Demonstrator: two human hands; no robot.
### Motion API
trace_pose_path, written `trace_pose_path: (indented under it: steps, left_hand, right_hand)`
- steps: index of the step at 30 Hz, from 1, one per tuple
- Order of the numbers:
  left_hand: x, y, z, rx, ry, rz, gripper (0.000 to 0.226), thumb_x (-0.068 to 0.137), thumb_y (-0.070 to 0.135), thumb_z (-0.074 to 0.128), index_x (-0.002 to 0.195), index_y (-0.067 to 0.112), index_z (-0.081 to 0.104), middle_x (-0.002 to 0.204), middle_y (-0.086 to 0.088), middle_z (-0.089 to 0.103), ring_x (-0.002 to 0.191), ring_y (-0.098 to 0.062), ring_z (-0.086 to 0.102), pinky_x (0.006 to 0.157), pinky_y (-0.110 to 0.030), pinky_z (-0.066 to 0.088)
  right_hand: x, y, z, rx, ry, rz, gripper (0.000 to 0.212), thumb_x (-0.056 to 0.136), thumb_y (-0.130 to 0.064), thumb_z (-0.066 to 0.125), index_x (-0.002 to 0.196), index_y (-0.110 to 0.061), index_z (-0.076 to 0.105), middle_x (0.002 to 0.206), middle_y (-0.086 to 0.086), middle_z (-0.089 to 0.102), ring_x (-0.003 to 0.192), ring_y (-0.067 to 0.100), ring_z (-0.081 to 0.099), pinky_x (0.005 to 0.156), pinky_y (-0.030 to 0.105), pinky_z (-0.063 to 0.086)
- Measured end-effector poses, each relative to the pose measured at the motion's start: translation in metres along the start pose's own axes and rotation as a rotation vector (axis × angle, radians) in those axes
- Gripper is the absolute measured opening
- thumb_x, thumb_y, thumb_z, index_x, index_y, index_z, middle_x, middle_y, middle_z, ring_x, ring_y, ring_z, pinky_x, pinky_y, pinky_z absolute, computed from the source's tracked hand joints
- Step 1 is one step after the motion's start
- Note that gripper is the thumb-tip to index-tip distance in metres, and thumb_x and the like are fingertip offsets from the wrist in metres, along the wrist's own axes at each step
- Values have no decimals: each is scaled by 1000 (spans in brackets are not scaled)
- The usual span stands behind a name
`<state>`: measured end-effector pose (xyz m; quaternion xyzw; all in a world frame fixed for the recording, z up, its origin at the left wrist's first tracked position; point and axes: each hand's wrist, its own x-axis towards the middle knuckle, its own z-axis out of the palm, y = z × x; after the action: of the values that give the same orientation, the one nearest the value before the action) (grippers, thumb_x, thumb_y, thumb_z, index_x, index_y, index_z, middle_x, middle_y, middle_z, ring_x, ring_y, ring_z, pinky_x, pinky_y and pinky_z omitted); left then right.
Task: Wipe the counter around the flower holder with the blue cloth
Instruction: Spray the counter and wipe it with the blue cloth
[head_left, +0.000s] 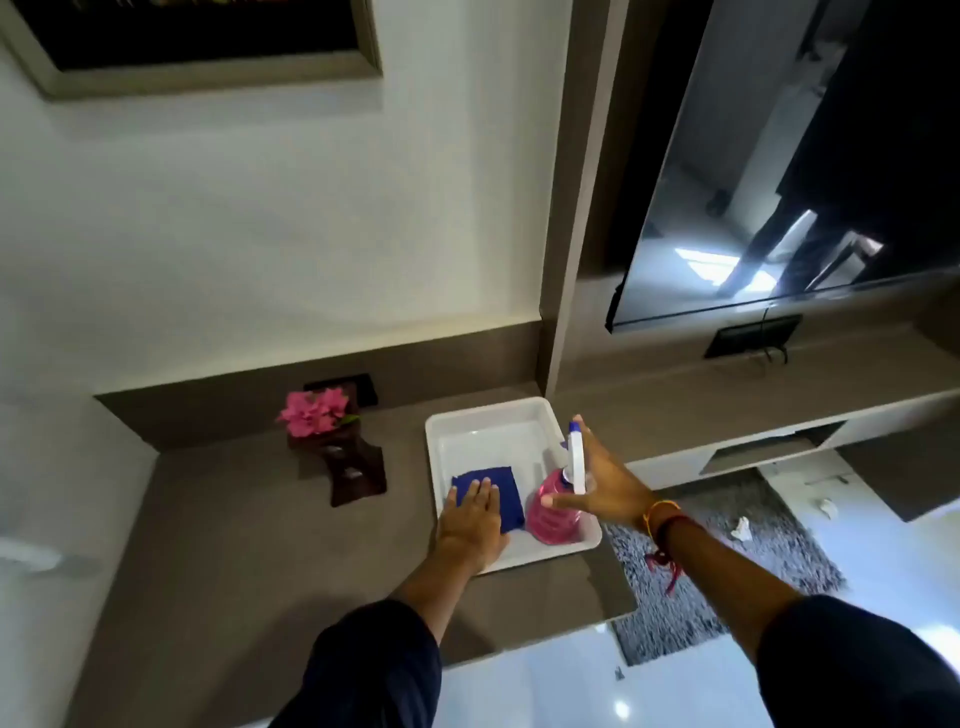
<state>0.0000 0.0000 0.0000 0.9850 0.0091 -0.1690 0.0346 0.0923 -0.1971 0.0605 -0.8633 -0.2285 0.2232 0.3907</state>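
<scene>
Spanning the lower left of the view, one grey-brown matte counter (218, 519) carries everything else: one white rectangular plastic tray (488, 421), one dark brown curved wooden flower holder (358, 470), one spray bottle and one cloth. One black wall-mounted screen (779, 171) hangs above a shelf to the right. The tray's long axis runs from the counter's front edge toward the wall. The flower holder stands well left of the tray, its long axis running toward the wall too, with one cluster of pink blossoms (313, 412) at its far end. One pink liquid-filled spray bottle with a white trigger head (553, 512) stands upright in the tray's near right corner. One folded dark blue cloth (504, 491) lies flat in the tray just left of the bottle. Two hands show: the left hand (470, 519) rests flat, fingers together, on the cloth; the right hand (602, 483), fingers spread apart, sits around the bottle's neck without closing on it.
</scene>
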Motion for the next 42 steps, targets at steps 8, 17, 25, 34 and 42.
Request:
trace_pose_path:
  steps: [8, 17, 25, 34, 42]
  left_hand:
    - [39, 9, 40, -42, 109, -143, 87, 95, 38, 58, 154, 7, 2, 164, -10, 7, 150, -28, 5, 122, -49, 13]
    - [59, 1, 47, 145, 39, -74, 70, 99, 15, 53, 150, -5, 10, 159, -24, 18, 145, -39, 21, 114, -49, 32]
    - [42, -22, 9, 109, 350, -7, 76, 85, 27, 74, 145, 1, 36, 148, -18, 46, 133, -34, 47, 112, -50, 36]
    - [-69, -90, -23, 128, 367, -123, 71, 91, 9, 63, 148, -2, 23, 154, -22, 32, 142, -31, 33, 117, -39, 27]
    - [-159, -151, 11, -59, 357, -350, 63, 74, 9, 79, 131, 0, 53, 128, -20, 63, 114, -32, 64, 94, -40, 56]
  right_hand:
    - [27, 27, 40, 221, 268, -95, 80, 80, -48, 72, 146, -32, 31, 114, -39, 56, 103, -22, 56, 81, -4, 42]
    - [33, 27, 54, 203, 425, -116, 47, 80, -21, 59, 122, -37, 45, 99, 8, 67, 73, 13, 65, 68, -2, 47]
    - [40, -3, 59, 132, 445, -54, 47, 84, -9, 59, 129, -17, 51, 118, 0, 67, 97, 11, 65, 88, 25, 55]
    - [33, -126, 82, 103, 373, -178, 24, 83, -6, 64, 106, -13, 62, 91, 2, 68, 75, 15, 67, 68, 18, 57]
    - [7, -178, 205, 41, 115, 120, 15, 79, -9, 56, 90, -4, 65, 88, 16, 65, 75, 31, 67, 71, 44, 60]
